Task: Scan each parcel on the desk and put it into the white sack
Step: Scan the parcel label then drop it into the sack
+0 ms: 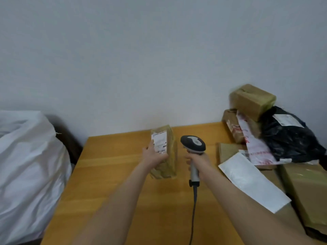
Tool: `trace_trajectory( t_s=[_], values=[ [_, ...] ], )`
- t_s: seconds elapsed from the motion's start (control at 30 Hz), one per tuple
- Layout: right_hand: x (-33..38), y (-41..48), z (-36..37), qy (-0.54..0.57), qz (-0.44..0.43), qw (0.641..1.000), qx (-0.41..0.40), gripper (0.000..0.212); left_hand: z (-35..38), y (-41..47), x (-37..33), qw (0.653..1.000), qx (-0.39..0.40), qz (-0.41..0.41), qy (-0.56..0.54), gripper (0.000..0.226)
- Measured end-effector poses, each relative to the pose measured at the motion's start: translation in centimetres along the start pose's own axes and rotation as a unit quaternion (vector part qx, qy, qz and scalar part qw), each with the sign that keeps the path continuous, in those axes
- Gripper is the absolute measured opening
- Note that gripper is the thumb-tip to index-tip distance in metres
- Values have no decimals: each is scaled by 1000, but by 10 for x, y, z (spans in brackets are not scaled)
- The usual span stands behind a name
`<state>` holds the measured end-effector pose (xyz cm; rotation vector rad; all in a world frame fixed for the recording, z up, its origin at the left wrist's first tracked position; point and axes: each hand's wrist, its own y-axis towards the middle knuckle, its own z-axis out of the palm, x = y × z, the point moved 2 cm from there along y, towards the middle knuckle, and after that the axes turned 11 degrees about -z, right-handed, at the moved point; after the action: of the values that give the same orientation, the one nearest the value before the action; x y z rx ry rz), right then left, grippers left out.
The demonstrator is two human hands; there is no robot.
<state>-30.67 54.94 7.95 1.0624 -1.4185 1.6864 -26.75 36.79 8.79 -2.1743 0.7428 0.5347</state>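
Holding brown parcel [165,152] above surface [123,183], left hand [153,153] fingers clamped on it, label up; right hand [198,160] fingers wrapped round scanner [193,144] beside it. White sack [30,174] far left.

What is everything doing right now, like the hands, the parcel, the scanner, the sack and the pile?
left hand, holds the brown parcel.
brown parcel, upright, label towards the person.
right hand, grips the scanner by its handle.
scanner, head beside the parcel, cord trailing down.
white sack, bulging, left of the desk.
parcel pile, heaped on the desk's right side.
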Motion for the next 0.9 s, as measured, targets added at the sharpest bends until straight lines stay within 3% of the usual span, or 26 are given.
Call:
trace_trajectory(
  t_s=[0.2, 0.3, 0.37, 0.5, 0.63, 0.73, 0.9],
  values=[
    [-31, 34, 76, -2, 46, 999, 6, 29, -5, 62, 52, 994, -46, -5, 94, 111],
    [-50, 41, 94, -24, 63, 998, -9, 27, -7, 83, 74, 998, -23, -43, 37, 114],
    [-57, 43, 100, -32, 62, 997, -19, 26, -16, 94, 83, 997, -10, -66, -37, 105],
    [-74, 47, 107, -52, 50, 997, -40, 32, -24, 102, 105, 978, 83, -127, -143, 63],
    [-88, 50, 112, -88, 56, 993, -47, 28, -14, 99, 121, 945, 181, -173, -210, 58],
    [-91, 49, 114, -110, 38, 990, -77, 36, -14, 101, 127, 930, 210, -171, -247, 53],
    [-79, 46, 115, -85, 1, 992, -96, 34, -29, 100, 114, 901, 286, -141, -295, 42]
  ],
)
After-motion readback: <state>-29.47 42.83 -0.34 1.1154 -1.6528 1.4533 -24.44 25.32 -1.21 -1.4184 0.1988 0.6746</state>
